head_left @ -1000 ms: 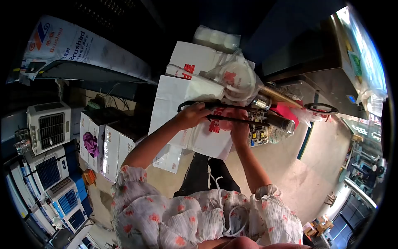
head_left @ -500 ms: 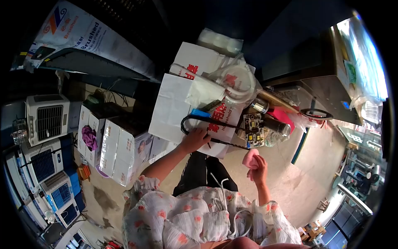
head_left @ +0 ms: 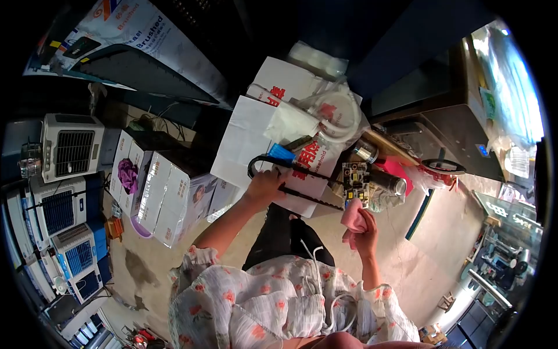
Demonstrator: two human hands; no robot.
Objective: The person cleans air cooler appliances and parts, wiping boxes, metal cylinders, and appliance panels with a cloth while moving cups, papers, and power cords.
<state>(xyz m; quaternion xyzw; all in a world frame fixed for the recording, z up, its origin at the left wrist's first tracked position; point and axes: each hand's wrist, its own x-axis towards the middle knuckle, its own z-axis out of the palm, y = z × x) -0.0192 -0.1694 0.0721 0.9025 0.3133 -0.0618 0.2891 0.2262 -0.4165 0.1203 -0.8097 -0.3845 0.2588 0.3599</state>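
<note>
My left hand is closed around the bent end of a black U-shaped strip. The strip's two arms reach right toward a circuit board with yellow parts. Pinched in my right hand is a pink cloth, up against the board's lower edge. Just above my left hand lies a blue object, its kind unclear. A white carton with red lettering lies beneath, and a white packet rests on it.
White tubing in a clear bag lies on the carton's far side. A metal cylinder and a dark cylinder stand near the board. More cartons and air coolers are at left; a dark cabinet is at right.
The pink cloth in my right hand has moved up to the board's lower edge. My left hand stays on the black strip, which has shifted slightly. The whole view has turned a little.
</note>
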